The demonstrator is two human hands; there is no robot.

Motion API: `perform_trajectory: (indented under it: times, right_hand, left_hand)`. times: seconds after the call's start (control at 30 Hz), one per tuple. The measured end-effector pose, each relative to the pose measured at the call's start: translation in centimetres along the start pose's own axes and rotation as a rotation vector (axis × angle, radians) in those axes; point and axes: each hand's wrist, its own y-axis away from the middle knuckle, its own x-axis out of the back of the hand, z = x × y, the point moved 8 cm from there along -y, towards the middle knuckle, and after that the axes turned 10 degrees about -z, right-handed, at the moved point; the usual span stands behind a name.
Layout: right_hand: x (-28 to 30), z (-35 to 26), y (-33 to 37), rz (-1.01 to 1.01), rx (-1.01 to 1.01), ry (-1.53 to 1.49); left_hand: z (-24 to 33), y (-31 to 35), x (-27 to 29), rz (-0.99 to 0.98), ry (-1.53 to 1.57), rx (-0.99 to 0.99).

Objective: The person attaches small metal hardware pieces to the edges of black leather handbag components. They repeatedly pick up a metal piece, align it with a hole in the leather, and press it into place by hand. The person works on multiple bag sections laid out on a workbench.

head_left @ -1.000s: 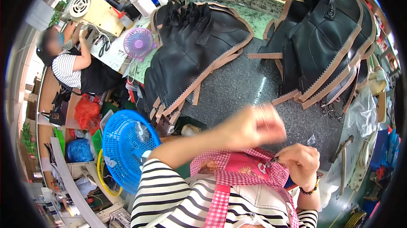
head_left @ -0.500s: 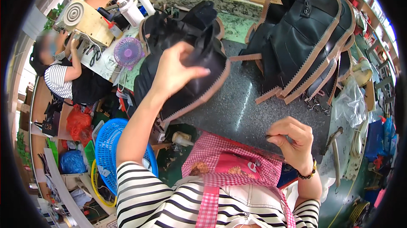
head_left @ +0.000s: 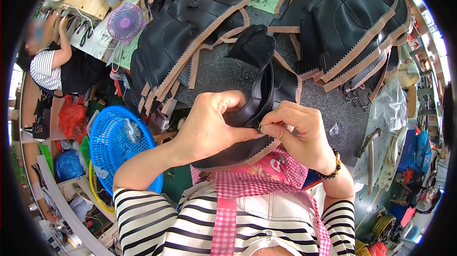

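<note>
A black leather shoe upper (head_left: 238, 153) with a brown zigzag-cut edge stands in front of my body at the near edge of the bench. My left hand (head_left: 202, 125) is closed on its strap, thumb and fingers on either side of the opening. Against the strap's end, my right hand (head_left: 304, 132) pinches a small dark metal piece between thumb and index finger; its exact shape is mostly hidden. The fingertips of both hands nearly meet there. Stacked black uppers (head_left: 176, 41) lie beyond my left hand, and another stack of uppers (head_left: 342, 32) sits at the far right.
A dark speckled slab (head_left: 345, 146) covers the bench. Near its right stack lie small dark metal pieces (head_left: 354, 96), a plastic bag (head_left: 392, 108) and a hammer (head_left: 369, 149). A purple fan (head_left: 126, 21) and a blue basket (head_left: 102, 134) are at left, with a co-worker (head_left: 50, 60) beyond.
My left hand has brought one upper from the left stack to the near edge. My right hand has moved left to meet it at the strap.
</note>
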Motion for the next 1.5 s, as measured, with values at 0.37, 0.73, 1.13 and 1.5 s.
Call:
perform_trajectory:
  times: [0.37,0.73,1.13,1.5]
  right_hand:
    - [-0.3,1.6,1.0,0.1,-0.31,-0.165]
    - [-1.7,3.0,2.2,0.093,-0.172,-0.13]
    - [-2.9,5.3,2.5,-0.059,-0.387,-0.335]
    - [-3.1,5.4,2.5,-0.071,-0.426,-0.337]
  left_hand:
    - [-0.5,0.8,-0.4,0.03,0.09,-0.01]
    - [-2.6,1.5,-1.8,0.026,0.074,0.054]
    - [-3.0,1.8,-2.9,0.052,-0.041,-0.029]
    - [-5.5,0.7,-3.4,-0.042,0.268,0.247]
